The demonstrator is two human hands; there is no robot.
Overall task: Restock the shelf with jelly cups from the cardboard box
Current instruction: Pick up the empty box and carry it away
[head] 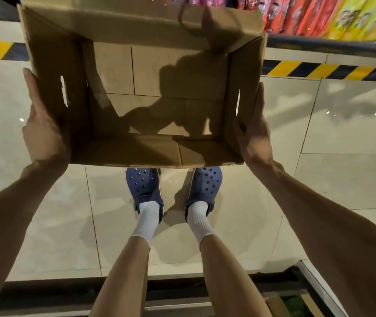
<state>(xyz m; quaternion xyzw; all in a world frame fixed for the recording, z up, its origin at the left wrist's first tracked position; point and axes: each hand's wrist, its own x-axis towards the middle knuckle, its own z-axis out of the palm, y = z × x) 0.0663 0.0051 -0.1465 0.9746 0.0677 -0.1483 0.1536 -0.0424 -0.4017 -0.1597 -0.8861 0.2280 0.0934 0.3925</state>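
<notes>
An open brown cardboard box [136,24] hangs in front of me above the floor, its inside bare with no jelly cups showing. My left hand [44,124] presses flat against the box's left wall, fingers straight. My right hand [254,131] presses flat against the right wall the same way. Both side walls have narrow handle slots. Shadows of my head and arms fall on the box's bottom.
A shelf with red, orange and yellow-green packets [333,14] runs along the top right, behind a dark rail. Yellow-black hazard tape [328,69] marks the shelf base on the tiled floor. My feet in blue clogs [143,186] stand below the box. A dark ledge [182,291] lies behind me.
</notes>
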